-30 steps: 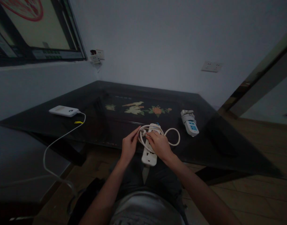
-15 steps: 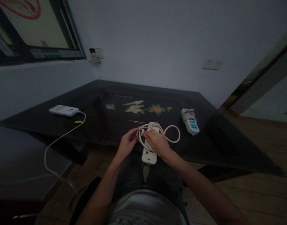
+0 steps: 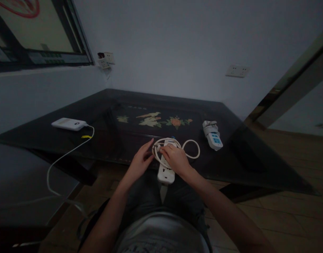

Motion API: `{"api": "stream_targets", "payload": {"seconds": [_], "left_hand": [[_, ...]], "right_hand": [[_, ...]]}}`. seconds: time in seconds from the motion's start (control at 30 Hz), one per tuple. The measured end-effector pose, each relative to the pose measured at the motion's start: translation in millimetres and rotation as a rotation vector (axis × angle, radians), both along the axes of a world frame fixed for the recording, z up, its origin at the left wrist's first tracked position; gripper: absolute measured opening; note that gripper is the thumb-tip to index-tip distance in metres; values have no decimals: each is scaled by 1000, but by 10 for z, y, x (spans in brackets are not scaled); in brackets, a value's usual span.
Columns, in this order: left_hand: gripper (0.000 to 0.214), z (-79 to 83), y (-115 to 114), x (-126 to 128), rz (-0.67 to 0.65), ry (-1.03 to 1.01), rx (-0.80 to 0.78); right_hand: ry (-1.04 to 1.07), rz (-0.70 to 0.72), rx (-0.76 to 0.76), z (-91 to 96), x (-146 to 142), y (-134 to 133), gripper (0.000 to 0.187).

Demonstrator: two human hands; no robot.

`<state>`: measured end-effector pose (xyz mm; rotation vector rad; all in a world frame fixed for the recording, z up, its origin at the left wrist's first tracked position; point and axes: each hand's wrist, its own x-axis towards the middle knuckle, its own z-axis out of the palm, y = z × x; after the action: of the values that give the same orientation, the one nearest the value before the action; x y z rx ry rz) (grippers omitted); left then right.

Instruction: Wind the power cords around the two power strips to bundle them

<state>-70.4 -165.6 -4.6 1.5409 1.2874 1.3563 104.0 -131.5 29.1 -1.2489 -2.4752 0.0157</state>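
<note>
I'm seeing power strip (image 3: 165,174) lying centre frame at bench (image 3: 111,116) near edge, long axis pointing away from me. Right hand (image 3: 176,161) sitting atop it, fingers pinching cord (image 3: 194,151) coil. Left hand (image 3: 139,163) hovering just left, fingers released.

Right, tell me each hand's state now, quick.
Left hand: open, fingers stretched to the white cord, holding nothing.
Right hand: closed on the white cord, over the power strip.
</note>
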Motion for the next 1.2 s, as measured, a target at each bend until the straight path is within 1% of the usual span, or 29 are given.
{"api": "stream_targets", "payload": {"seconds": [0.07,0.1,0.13,0.17,0.23,0.3,0.37,0.43,0.5,0.57,0.7,0.8,0.9,1.0,1.2], "left_hand": [[48,25,-156,-48,228,81,43],[41,28,-244,-71,313,93,17],[35,22,-332,-85,308,77,-54],[35,7,-415,-82,225,51,-152],[40,-52,-546,-13,-54,-16,-348],[44,-135,-612,130,-264,-144,-484],[51,-218,-620,305,-334,-321,-545],[54,-277,-596,456,-316,-486,-582],[54,-302,-574,551,-281,-602,-589],[53,-302,-573,588,-269,-648,-570],[58,-294,-623,588,-242,-622,-504],[59,-310,-660,600,-232,-589,-443],[59,-330,-675,630,-221,-545,-379],[58,-325,-675,649,-162,-496,-324],[60,-205,-679,631,-87,-436,-281]], "right_hand": [[18,-14,-4,-7,4,-3,24],[26,-22,-8,-10,6,-7,24],[33,-29,-13,-12,7,-13,23],[41,-36,-18,-14,7,-20,23],[60,-46,-28,-14,4,-42,24],[83,-55,-31,-17,0,-69,25],[105,-64,-28,-28,-3,-100,27],[122,-70,-27,-46,-2,-132,29],[136,-65,-33,-66,1,-168,31],[153,-60,-50,-79,2,-213,32],[181,-96,-109,-64,-7,-325,34],[210,-123,-117,-35,-5,-400,36],[256,-104,-89,-26,8,-462,36],[289,-58,-43,-58,13,-520,35],[353,-12,106,-160,-51,-575,32]]}}
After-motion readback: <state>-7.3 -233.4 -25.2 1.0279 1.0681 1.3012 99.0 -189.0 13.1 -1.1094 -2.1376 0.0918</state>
